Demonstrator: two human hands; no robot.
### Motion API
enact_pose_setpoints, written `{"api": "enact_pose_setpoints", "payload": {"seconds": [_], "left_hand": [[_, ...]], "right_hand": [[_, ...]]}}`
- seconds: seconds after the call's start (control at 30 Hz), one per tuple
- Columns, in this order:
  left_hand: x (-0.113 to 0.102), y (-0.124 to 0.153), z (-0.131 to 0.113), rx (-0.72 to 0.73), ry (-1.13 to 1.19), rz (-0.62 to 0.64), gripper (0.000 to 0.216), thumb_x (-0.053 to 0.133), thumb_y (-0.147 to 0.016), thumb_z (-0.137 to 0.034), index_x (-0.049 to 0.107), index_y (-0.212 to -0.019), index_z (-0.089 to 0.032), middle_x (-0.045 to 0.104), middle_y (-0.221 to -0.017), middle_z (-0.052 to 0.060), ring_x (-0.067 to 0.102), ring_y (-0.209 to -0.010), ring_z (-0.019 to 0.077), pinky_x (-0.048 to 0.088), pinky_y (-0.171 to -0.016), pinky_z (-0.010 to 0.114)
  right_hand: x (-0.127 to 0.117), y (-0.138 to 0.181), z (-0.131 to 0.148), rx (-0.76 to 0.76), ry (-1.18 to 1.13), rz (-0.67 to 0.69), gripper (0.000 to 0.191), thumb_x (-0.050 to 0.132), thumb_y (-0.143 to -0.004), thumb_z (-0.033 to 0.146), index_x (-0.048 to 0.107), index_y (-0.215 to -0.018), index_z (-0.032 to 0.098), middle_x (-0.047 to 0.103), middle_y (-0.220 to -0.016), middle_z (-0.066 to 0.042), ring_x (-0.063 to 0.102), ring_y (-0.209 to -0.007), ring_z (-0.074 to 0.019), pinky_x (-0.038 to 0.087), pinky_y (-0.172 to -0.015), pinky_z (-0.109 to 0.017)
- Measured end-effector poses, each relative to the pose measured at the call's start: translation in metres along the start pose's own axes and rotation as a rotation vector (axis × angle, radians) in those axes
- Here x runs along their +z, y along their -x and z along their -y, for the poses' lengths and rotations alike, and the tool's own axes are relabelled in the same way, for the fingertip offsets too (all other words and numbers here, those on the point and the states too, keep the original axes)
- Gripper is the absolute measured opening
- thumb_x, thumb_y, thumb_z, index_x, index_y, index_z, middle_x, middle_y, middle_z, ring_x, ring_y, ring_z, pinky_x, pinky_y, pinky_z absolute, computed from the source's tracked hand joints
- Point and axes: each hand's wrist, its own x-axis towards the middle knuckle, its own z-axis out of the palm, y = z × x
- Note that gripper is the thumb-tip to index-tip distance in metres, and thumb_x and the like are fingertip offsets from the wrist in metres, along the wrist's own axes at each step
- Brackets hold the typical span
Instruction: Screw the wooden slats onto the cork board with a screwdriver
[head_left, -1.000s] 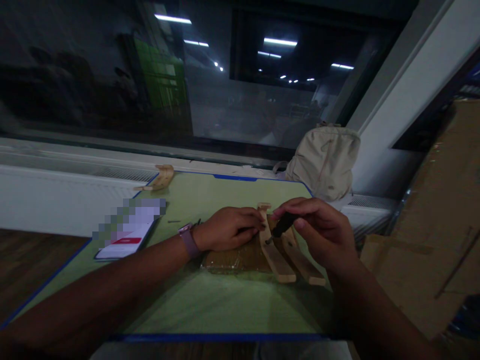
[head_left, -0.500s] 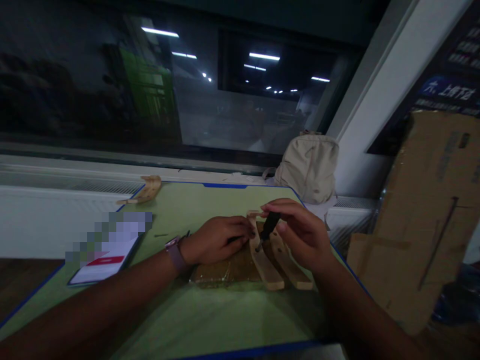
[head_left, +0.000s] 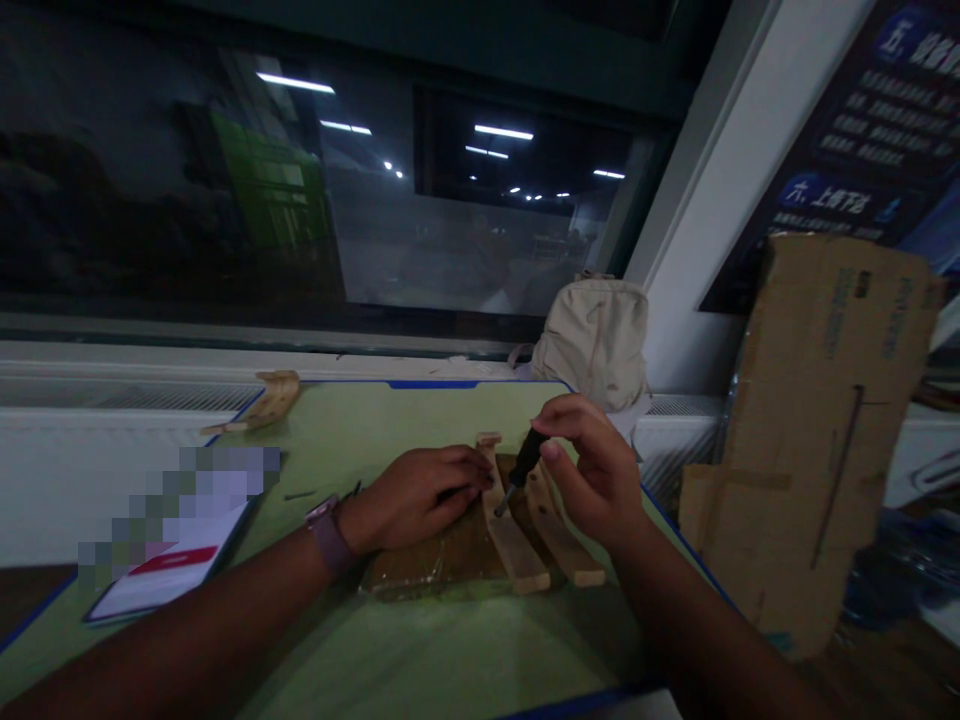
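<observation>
My right hand (head_left: 592, 468) pinches the black handle of a screwdriver (head_left: 528, 456) between thumb and fingers. The shaft slants down to the left, its tip at a hole in a curved wooden piece (head_left: 516, 550). From the left, my left hand (head_left: 420, 495) grips that piece's edge with bent fingers; its fingertips are partly shadowed. A second curved wooden piece (head_left: 566, 545) with dark holes lies alongside on the right. Both rest across a brown, shiny-wrapped board (head_left: 420, 572) on the green tabletop.
A blue-edged green table (head_left: 337, 420) carries a partly blurred phone-like or sheet-like item (head_left: 161, 575) at left and a small thin dark object (head_left: 300, 495). Another curved wooden piece (head_left: 274, 402) lies at the far left corner. Beyond are a beige backpack (head_left: 592, 340) and tall cardboard (head_left: 817, 430).
The view has shifted slightly, moving the scene left and a little down. The screwdriver is still at the same wooden piece, with my right-hand fingers shifted on its handle.
</observation>
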Motion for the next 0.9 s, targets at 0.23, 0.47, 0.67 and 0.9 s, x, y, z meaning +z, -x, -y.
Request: {"api": "enact_pose_setpoints", "payload": {"seconds": [0.23,0.47,0.67,0.9], "left_hand": [[-0.001,-0.002,-0.005,-0.006,-0.002,-0.011,0.021,0.045,-0.095,-0.017,0.065,-0.102,-0.018,0.065,-0.112,0.009,0.063,-0.101,0.0212,0.051,-0.089,0.034],[0.000,0.000,-0.002,-0.021,0.005,-0.015,0.022,0.046,-0.095,-0.016,0.065,-0.106,-0.018,0.065,-0.115,0.009,0.062,-0.105,0.0210,0.050,-0.090,0.033],[0.000,-0.001,-0.003,-0.014,-0.004,-0.011,0.023,0.046,-0.093,-0.015,0.065,-0.107,-0.019,0.065,-0.115,0.008,0.062,-0.106,0.0209,0.050,-0.092,0.032],[0.003,-0.002,-0.006,-0.021,-0.004,-0.050,0.021,0.048,-0.093,-0.017,0.066,-0.103,-0.020,0.067,-0.110,0.009,0.064,-0.101,0.0213,0.052,-0.087,0.031]], "right_hand": [[0.010,0.011,0.000,0.215,-0.304,0.154,0.028,0.054,-0.093,0.015,0.062,-0.116,0.029,0.066,-0.107,-0.005,0.065,-0.102,-0.0177,0.053,-0.089,-0.036],[0.010,0.009,-0.010,0.199,-0.140,0.038,0.025,0.067,-0.084,0.021,0.059,-0.107,0.025,0.060,-0.092,-0.003,0.061,-0.082,-0.0155,0.053,-0.071,-0.028],[0.002,0.004,-0.002,0.091,-0.187,0.079,0.010,0.057,-0.091,0.023,0.060,-0.101,0.023,0.061,-0.093,-0.007,0.062,-0.089,-0.0202,0.053,-0.076,-0.036],[0.011,0.012,0.000,0.192,-0.256,0.068,0.016,0.056,-0.092,0.019,0.058,-0.107,0.025,0.067,-0.091,-0.005,0.069,-0.084,-0.0170,0.057,-0.074,-0.030]]}}
